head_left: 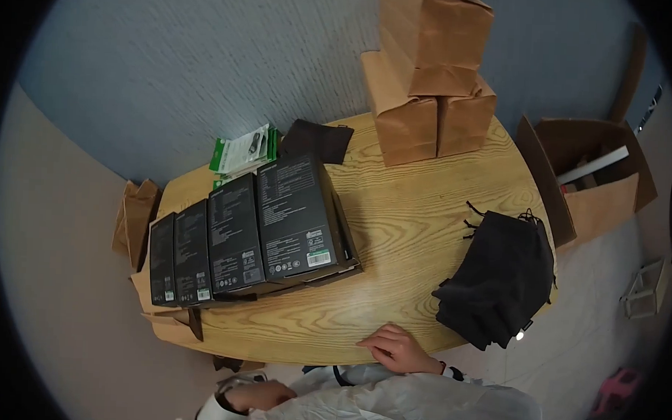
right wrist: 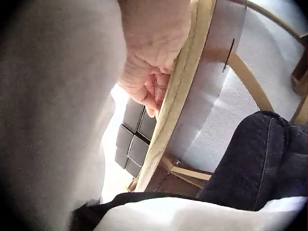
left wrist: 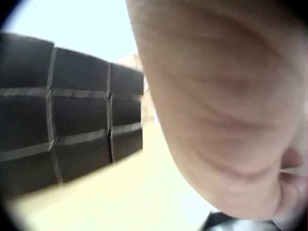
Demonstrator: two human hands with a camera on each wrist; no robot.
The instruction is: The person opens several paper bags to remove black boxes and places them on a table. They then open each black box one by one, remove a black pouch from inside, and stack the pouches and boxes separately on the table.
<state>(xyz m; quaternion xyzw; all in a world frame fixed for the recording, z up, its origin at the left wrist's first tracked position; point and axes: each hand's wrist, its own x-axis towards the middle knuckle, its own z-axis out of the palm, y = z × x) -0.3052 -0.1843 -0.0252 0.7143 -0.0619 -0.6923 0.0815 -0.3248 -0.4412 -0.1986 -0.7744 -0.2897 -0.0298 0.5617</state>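
The right hand rests on the table's near edge, its fingers loosely bent with nothing between them; the right wrist view shows this hand by the wooden edge. Low in the head view, the left hand lies close to the body, its fingertips mostly hidden. Its palm fills much of the left wrist view and nothing is seen in it. Black printed boxes stand in a row on the left of the table. A pile of black drawstring pouches lies at the right.
Brown paper bags are stacked at the table's back. Green-and-white packets and a dark pouch lie behind the boxes. An open cardboard box stands right of the table, and another brown bag is at the left edge.
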